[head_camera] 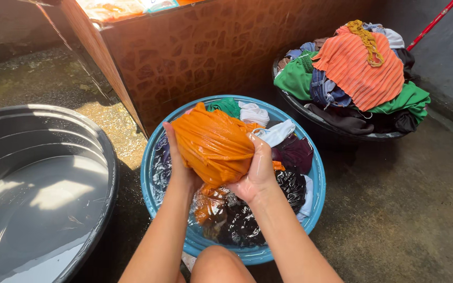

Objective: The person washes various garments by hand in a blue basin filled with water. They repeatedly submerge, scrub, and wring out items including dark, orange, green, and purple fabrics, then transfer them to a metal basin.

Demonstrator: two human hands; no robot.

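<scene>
Both my hands grip a wet orange garment point(213, 141), bunched up above a blue basin point(318, 178). My left hand point(178, 166) clasps its left side and my right hand point(258, 170) squeezes its right side. The garment's lower end hangs into the basin. The basin holds soapy water with soaked black, white, maroon and green clothes. My knee point(218, 264) shows at the bottom edge.
A large dark tub point(112, 173) of clear water stands at the left. At the back right, a dark basin point(310, 116) is heaped with dry clothes in orange, green and blue. A brown tiled wall point(195, 52) rises behind. The concrete floor is wet.
</scene>
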